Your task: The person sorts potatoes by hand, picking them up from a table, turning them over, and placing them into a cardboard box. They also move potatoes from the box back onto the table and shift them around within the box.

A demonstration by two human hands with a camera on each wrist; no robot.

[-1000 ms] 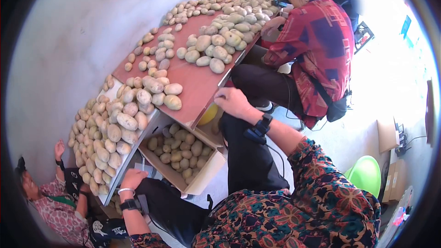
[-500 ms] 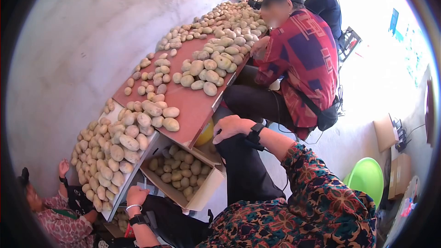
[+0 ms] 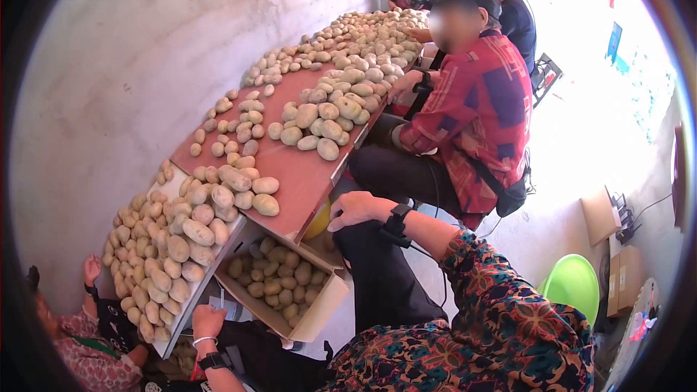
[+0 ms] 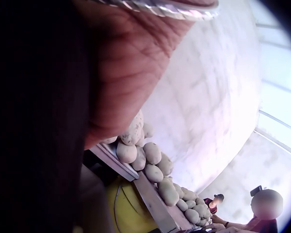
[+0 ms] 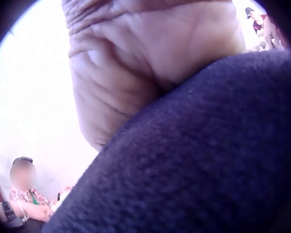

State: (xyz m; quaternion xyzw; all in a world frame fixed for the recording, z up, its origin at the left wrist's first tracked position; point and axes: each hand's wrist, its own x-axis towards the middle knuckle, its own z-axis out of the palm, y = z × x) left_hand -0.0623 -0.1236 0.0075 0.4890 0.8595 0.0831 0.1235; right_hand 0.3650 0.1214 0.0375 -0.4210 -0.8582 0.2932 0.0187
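Note:
My right hand (image 3: 353, 209) rests on my right knee in the head view. The right wrist view has its palm (image 5: 145, 58) against the dark trouser leg (image 5: 199, 141). My left hand (image 3: 208, 321) lies by my left thigh, loosely curled, beside the edge of a white board (image 3: 190, 299). Its palm (image 4: 131, 73) fills the upper part of the left wrist view next to dark cloth; its fingers are hidden there. Neither hand holds anything. A heap of potatoes (image 3: 178, 248) covers the white board, and more potatoes (image 3: 332, 129) lie along the reddish tabletop (image 3: 284, 174).
Below the table edge stands a cardboard box (image 3: 324, 310) of potatoes, near a yellow container (image 3: 317, 223). A person in a red patterned shirt (image 3: 472, 109) sits at my right; another person (image 3: 87, 352) sits at the lower left. A green basin (image 3: 573, 287) stands on the floor.
The head view has tilted up, bringing more people at the far end into sight. The neighbour in red has raised their head and reaches to the potatoes. Both my hands stay near my legs.

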